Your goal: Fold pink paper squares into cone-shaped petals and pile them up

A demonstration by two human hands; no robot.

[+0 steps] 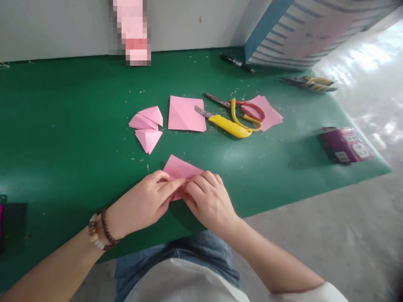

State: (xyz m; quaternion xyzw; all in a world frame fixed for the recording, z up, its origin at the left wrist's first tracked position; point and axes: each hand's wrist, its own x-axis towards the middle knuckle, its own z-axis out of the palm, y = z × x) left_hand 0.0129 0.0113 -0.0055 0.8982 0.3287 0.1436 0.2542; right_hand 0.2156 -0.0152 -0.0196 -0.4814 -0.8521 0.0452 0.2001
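Fingers of the left hand and the right hand are pinched on a pink paper, their tips close together. The paper lies right at the fingers, with a flat corner poking out past them. Both hands touch it, so neither is nearer; they hide too much to tell which way it is longest. It looks thin and dull, with neat edges. Past the fingers, a bit left, lie folded bits, pointy like little fans. Straight past the fingers is a flat square with a slanted crease. Its right side has the blade of a knife over it, with a bumpy yellow handle. Farther right, scissors lie partly over pink sheets. Under the fingers, the green table looks smooth and a bit shiny.
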